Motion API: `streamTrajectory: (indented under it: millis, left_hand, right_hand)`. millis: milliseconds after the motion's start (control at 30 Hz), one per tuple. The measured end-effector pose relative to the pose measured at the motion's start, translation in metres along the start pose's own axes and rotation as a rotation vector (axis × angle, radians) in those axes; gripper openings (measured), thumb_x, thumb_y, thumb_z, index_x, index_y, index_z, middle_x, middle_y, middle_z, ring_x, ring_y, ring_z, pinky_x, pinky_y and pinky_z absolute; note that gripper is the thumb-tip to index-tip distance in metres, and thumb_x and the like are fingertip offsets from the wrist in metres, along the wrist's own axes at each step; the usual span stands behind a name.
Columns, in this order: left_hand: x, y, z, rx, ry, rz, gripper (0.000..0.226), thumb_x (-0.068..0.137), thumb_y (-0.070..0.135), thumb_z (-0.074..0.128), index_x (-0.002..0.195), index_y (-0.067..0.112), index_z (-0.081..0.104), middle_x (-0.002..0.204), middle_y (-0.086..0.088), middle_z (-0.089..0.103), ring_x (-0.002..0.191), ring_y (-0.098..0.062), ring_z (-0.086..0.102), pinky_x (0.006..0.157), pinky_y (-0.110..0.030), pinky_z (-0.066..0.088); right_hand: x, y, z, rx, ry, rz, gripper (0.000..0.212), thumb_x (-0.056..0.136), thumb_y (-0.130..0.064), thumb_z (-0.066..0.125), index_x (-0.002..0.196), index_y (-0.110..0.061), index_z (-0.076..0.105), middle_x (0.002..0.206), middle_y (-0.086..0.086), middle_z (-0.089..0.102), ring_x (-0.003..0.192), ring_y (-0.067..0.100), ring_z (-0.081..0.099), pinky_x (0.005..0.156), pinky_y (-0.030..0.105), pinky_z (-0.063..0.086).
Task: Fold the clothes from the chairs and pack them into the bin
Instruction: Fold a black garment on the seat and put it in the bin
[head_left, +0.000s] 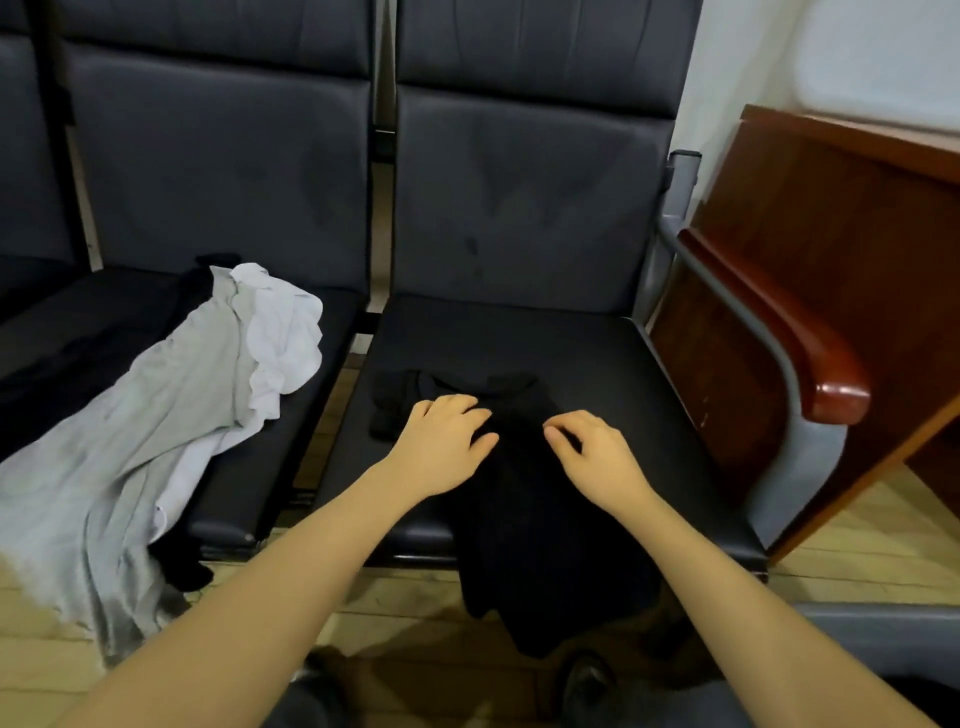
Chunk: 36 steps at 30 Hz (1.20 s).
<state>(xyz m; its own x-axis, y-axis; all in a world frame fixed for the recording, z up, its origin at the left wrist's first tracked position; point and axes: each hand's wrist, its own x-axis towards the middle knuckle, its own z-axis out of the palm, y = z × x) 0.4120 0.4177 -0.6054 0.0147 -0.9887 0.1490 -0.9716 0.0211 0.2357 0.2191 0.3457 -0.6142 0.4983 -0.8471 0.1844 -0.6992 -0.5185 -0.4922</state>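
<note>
Black garment (524, 499) lies on the right chair seat (597, 353), its lower part hanging over the front edge. Left hand (441, 447) rests spread on it; right hand (592, 452) beside it seems to pinch the cloth (fingers curled, dark fabric hard to read)

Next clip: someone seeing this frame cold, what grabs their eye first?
Probably the two bare hands at centre, left hand lying flat and right hand with curled fingers, both on a black garment that spills off the front edge of the right-hand chair seat. Next, the pale heap of grey and white clothes draped over the neighbouring seat, bright against the dark upholstery. A glossy wooden armrest stands out at the right.
</note>
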Motion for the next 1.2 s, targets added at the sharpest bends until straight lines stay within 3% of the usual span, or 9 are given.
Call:
streamTrajectory:
  millis: [133,233,333,467,600,767,900,1067,1200]
  left_hand:
    - [-0.023,0.013,0.011,0.06,-0.231,-0.076,0.06,0.099,0.052,0.027,0.15,0.021,0.022,0.158,-0.004,0.012,0.145,-0.023,0.006,0.115,-0.04,0.007]
    - [-0.039,0.013,0.026,0.1,-0.349,-0.131,0.065,0.098,0.055,0.018,0.152,0.021,0.008,0.159,-0.005,0.0,0.146,-0.028,-0.001,0.117,-0.041,0.003]
    - [-0.048,0.011,0.04,0.096,-0.325,-0.15,0.065,0.098,0.055,0.013,0.152,0.022,-0.002,0.159,-0.003,-0.008,0.145,-0.028,-0.008,0.118,-0.039,-0.001]
    - [-0.033,-0.001,0.045,0.076,-0.282,-0.194,0.064,0.097,0.056,0.012,0.151,0.024,-0.003,0.159,0.001,-0.01,0.146,-0.023,-0.009,0.117,-0.038,-0.004]
    - [-0.009,-0.017,0.049,-0.021,-0.271,-0.293,0.066,0.096,0.059,0.014,0.151,0.027,-0.004,0.157,0.005,-0.015,0.145,-0.016,-0.012,0.117,-0.04,-0.007]
    - [0.017,-0.026,0.055,-0.05,-0.223,-0.351,0.066,0.097,0.058,0.016,0.151,0.025,-0.002,0.158,0.004,-0.014,0.145,-0.018,-0.012,0.116,-0.042,-0.007]
    - [0.023,-0.02,0.05,-0.114,-0.171,-0.335,0.059,0.099,0.051,0.02,0.151,0.022,0.014,0.159,-0.001,0.001,0.146,-0.022,-0.002,0.116,-0.042,-0.001]
    - [0.011,-0.026,0.037,-0.108,-0.038,-0.167,0.044,0.101,0.04,0.032,0.142,0.026,0.039,0.153,0.004,0.03,0.142,-0.014,0.02,0.114,-0.038,0.009]
    - [-0.008,-0.039,0.03,-0.063,-0.123,-0.023,0.043,0.1,0.04,0.033,0.142,0.028,0.039,0.151,0.007,0.032,0.139,-0.012,0.026,0.11,-0.036,0.017]
  right_hand:
    - [-0.038,0.012,0.008,-0.164,-0.053,-0.019,0.041,0.099,-0.039,0.041,0.131,-0.018,0.055,0.133,-0.002,0.057,0.122,0.016,0.052,0.103,0.032,0.036]
    - [-0.055,0.02,0.023,-0.233,-0.207,0.053,0.054,0.101,-0.047,0.023,0.148,-0.02,0.03,0.155,-0.004,0.027,0.144,0.011,0.02,0.117,0.028,0.014]
    - [-0.051,0.027,0.027,-0.299,-0.315,0.077,0.063,0.097,-0.054,0.008,0.152,-0.023,0.008,0.16,-0.007,0.004,0.146,0.008,-0.002,0.118,0.029,-0.003]
    - [-0.03,0.036,0.028,-0.343,-0.29,0.08,0.056,0.1,-0.052,0.01,0.152,-0.031,0.007,0.16,-0.01,0.001,0.146,0.008,-0.007,0.117,0.031,-0.009]
    - [0.003,0.047,0.03,-0.295,-0.256,0.108,0.052,0.102,-0.048,0.014,0.151,-0.031,0.017,0.159,-0.011,0.01,0.146,0.007,0.0,0.117,0.031,-0.006]
    - [0.025,0.048,0.043,-0.349,0.101,0.004,0.06,0.096,-0.049,0.013,0.133,-0.023,0.053,0.14,-0.006,0.05,0.133,0.011,0.039,0.111,0.029,0.016]
    - [0.03,0.04,0.044,-0.231,0.21,-0.024,0.049,0.097,-0.045,0.028,0.123,-0.021,0.062,0.123,-0.003,0.059,0.116,0.018,0.051,0.101,0.034,0.024]
    - [0.014,0.011,0.035,-0.072,0.169,-0.128,0.033,0.097,-0.041,0.047,0.124,-0.027,0.06,0.107,-0.009,0.051,0.1,0.011,0.041,0.083,0.024,0.018]
    - [-0.011,-0.011,0.033,0.064,-0.02,-0.242,0.05,0.087,-0.06,0.041,0.125,-0.033,0.057,0.096,-0.018,0.051,0.09,0.004,0.047,0.084,0.027,0.032]
